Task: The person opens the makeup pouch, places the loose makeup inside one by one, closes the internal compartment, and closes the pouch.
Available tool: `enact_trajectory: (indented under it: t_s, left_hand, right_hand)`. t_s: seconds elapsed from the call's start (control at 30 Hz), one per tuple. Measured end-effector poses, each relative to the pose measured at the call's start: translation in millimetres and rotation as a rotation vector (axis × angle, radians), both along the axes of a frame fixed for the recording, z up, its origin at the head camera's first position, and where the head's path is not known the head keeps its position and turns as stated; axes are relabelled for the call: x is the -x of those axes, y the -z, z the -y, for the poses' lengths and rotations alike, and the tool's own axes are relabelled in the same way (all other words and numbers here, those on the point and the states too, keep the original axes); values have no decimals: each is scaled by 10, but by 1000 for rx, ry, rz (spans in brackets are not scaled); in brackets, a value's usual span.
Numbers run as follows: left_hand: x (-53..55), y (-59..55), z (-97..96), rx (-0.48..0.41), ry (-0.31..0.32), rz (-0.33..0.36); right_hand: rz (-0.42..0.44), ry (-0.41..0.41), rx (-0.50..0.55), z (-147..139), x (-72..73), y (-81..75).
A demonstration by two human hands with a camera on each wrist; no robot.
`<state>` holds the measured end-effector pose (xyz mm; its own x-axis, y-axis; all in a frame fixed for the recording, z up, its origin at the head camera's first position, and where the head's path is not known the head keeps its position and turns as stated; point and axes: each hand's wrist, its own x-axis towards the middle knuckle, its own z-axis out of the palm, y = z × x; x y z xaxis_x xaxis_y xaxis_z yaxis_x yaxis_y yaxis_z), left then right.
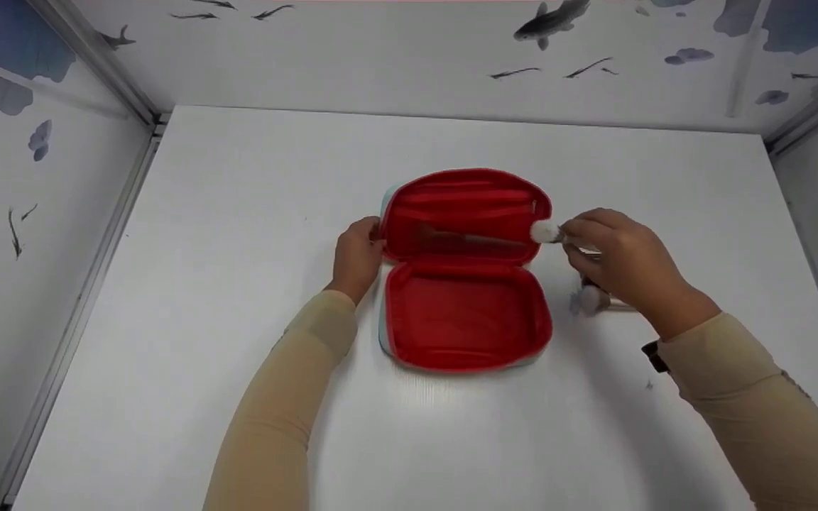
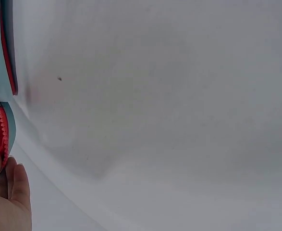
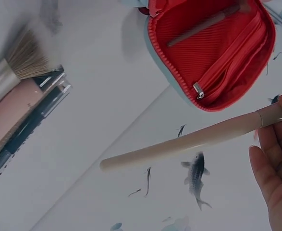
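Note:
An unzipped cosmetic case [image 1: 466, 312] lies open, red inside and pale blue outside. One makeup brush [image 1: 483, 240] lies in its upper half, with its slim handle [image 3: 198, 31] visible in the right wrist view. My left hand [image 1: 358, 259] grips the left edge of that half; in the left wrist view the thumb is inside the zipped rim [image 2: 5, 139], the fingers outside. By the case's right edge, my right hand [image 1: 618, 255] pinches another makeup brush [image 3: 179, 147] near its ferrule. Its pale bristle head [image 1: 544, 231] points toward the case, its beige handle away.
Right of the case lies a brush with fluffy bristles [image 3: 30, 55]. Next to it are a pink item [image 3: 16, 108] and a dark slim item in clear casing [image 3: 30, 125]. White panels with fish drawings [image 1: 551, 25] border the white table [image 1: 238, 213].

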<state>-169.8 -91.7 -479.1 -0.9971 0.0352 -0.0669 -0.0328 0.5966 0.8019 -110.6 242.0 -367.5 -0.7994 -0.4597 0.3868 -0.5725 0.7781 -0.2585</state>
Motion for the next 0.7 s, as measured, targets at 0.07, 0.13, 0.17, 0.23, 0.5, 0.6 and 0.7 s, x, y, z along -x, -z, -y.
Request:
enact_trajectory:
  t_s: [0.07,0.13,0.17,0.23,0.5,0.6,0.7]
  left_hand:
    - [4,0,-1,1,1,-2]
    - [6,4,-3,-4,2,0]
    - [8,8,-6,-5,2,-1]
    - [13,17,-12,0,-1,-3]
    - [18,15,-27,0,1,15]
    - [17,21,-19,-1,-3,20]
    - [12,31,-10,-3,-10,17]
  right_hand:
    - [18,-11,13,54,34,-28]
    - [23,-28,24,104,65,-55]
    - [24,-39,29,129,79,-69]
    - [18,-57,35,174,105,-94]
    - [57,-85,73,344,215,-186]
    - [77,-93,84,433,267,-229]
    - [119,-97,99,528,312,-269]
